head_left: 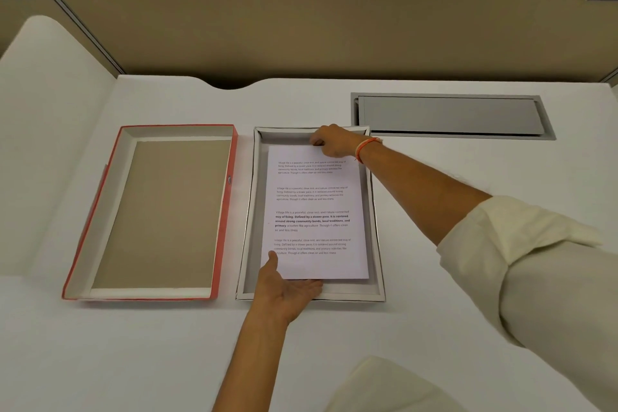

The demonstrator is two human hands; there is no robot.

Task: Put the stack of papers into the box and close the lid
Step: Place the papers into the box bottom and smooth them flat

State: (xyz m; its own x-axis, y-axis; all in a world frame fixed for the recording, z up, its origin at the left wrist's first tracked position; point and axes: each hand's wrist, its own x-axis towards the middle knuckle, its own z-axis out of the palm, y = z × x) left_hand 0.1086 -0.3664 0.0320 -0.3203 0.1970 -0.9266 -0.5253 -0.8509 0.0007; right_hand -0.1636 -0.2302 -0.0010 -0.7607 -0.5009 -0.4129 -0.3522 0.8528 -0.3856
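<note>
Fingers point(302, 288) of both hands are closed on the stack of papers point(314, 211), held near-to-far inside the box point(250, 211), the lid point(100, 227) lying left.

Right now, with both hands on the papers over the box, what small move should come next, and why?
Probably lower the stack of papers flat and let go. It already sits inside the walls of the box, the right hand pinching its far edge and the left hand under its near edge. The lid lies open side up to the left, not yet used.
</note>
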